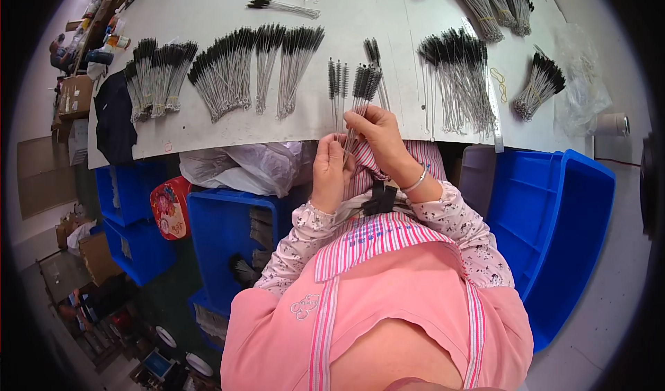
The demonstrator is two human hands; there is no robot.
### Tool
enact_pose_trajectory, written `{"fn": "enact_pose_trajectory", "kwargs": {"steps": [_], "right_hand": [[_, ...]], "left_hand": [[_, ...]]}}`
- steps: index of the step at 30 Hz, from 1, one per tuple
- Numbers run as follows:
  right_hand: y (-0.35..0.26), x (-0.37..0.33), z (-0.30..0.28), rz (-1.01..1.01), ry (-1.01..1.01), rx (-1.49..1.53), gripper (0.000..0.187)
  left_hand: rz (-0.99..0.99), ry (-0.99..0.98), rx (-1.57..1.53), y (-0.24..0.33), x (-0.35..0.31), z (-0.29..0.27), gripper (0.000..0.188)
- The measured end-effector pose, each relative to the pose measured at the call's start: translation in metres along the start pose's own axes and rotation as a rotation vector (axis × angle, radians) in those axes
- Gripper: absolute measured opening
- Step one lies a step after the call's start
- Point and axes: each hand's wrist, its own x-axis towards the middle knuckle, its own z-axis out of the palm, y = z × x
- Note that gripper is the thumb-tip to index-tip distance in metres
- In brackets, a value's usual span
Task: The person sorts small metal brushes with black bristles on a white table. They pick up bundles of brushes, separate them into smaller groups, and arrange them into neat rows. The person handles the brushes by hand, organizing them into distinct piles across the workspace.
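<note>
My left hand [331, 171] is closed around the wire stems of a few thin tube brushes [337, 81], black bristle heads upward. Beside it, my right hand [379, 136] pinches the stems of a denser bunch of tube brushes [365, 83]. Both hands are close together at the table's near edge, and the lower stems pass between them. Just behind the right hand, a few more brushes [373, 50] lie on the white table [388, 10]. Fingers partly hide where the stems are gripped.
Brush bundles [222, 72] line the table's left; a wide spread of brushes [457, 79] and a tied bundle [539, 86] lie right. Yellow rubber bands [499, 84] and a ruler [498, 131] lie between them. Blue crates [547, 218] stand either side of me. White plastic bags [242, 168] bulge below the edge.
</note>
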Motion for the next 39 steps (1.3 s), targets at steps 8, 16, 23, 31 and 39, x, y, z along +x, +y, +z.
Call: {"fn": "enact_pose_trajectory", "kwargs": {"steps": [8, 16, 23, 31, 39], "right_hand": [[0.008, 0.001, 0.005, 0.135, 0.034, 0.082, 0.020], [0.019, 0.008, -0.001, 0.158, 0.020, 0.105, 0.019], [0.013, 0.007, 0.003, 0.201, 0.000, 0.142, 0.016], [0.009, 0.012, 0.006, 0.147, -0.059, -0.004, 0.026], [0.011, 0.014, 0.004, 0.164, -0.117, 0.041, 0.016]], "left_hand": [[-0.023, 0.074, 0.186, -0.007, -0.004, -0.002, 0.019], [-0.033, 0.086, 0.289, -0.006, -0.007, 0.002, 0.023], [-0.001, 0.095, 0.146, -0.009, -0.005, 0.000, 0.024], [0.079, 0.098, 0.034, -0.016, -0.005, -0.003, 0.024], [0.136, 0.153, -0.019, -0.027, -0.002, -0.005, 0.022]]}}
